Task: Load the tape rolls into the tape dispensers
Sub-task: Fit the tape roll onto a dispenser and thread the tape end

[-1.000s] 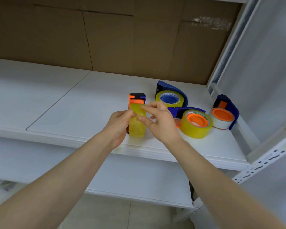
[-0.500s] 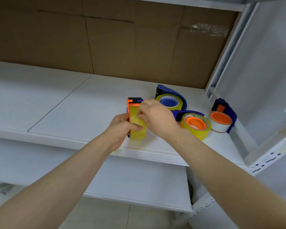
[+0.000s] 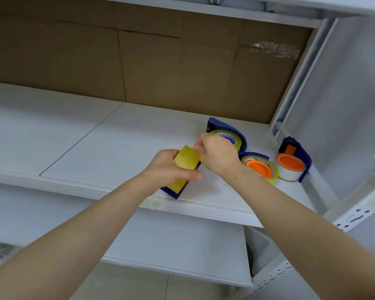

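Near the edge of the white shelf (image 3: 117,148), the yellow tape roll (image 3: 185,161) in its blue plastic dispenser (image 3: 182,192) is gripped by the left hand (image 3: 169,169) so its end, pinched by the right hand (image 3: 217,154), can be pulled.

Left hand (image 3: 167,167) gripping, right hand (image 3: 217,152) pinching — forearms converging

Left of my left hand (image 3: 171,167) the white shelf (image 3: 85,144) gives free passage out to the cardboard back (image 3: 152,70). Right of my right hand (image 3: 217,154) the way is blocked: the far dispenser (image 3: 230,129), the middle dispenser (image 3: 258,167) and the corner dispenser (image 3: 290,164) crowd against the upright post (image 3: 299,79).
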The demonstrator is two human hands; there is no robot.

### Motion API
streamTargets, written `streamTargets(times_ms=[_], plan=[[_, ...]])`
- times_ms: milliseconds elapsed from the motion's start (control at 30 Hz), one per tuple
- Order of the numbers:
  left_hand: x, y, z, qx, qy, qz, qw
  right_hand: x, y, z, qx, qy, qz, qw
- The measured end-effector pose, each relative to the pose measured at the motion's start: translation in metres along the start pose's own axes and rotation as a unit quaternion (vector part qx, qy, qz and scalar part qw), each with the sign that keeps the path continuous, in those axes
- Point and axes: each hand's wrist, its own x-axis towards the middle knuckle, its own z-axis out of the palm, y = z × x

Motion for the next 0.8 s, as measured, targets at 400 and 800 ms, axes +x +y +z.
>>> streamTargets(times_ms=[400, 800], plan=[[0.002, 0.003, -0.003, 0.346, 0.08, 0.059, 0.933, 0.01, 0.015, 0.001, 0.071, -0.016, 0.054, 0.996], [0.01, -0.002, -0.005, 0.55, 0.159, 0.104, 0.813, 0.015, 0.007, 0.016, 0.087, -0.015, 0.061, 0.994]])
